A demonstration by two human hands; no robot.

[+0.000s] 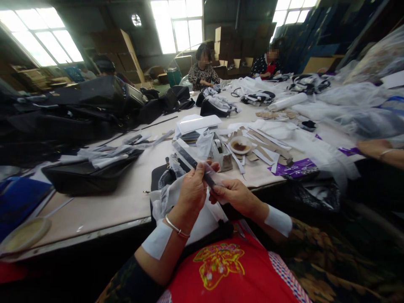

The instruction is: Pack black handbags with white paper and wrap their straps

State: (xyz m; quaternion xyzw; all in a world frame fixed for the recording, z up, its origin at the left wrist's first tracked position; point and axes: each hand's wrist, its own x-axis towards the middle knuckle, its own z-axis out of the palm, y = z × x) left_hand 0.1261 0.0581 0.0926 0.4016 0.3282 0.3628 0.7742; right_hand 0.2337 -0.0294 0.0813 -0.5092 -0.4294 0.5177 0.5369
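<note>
Nearer than the round dish [232,145], a dark strip [187,155] partly under clear film [217,171] is gripped by left hand [193,187] and right hand [235,195], seemingly unfinished, not yet laid down.

White daylight glares through the windows [167,31] while I see the wall [118,17] around them dim; softer light reaches the table [121,204], shadow pools beneath, and the view's edges look stretched and blurred.
</note>
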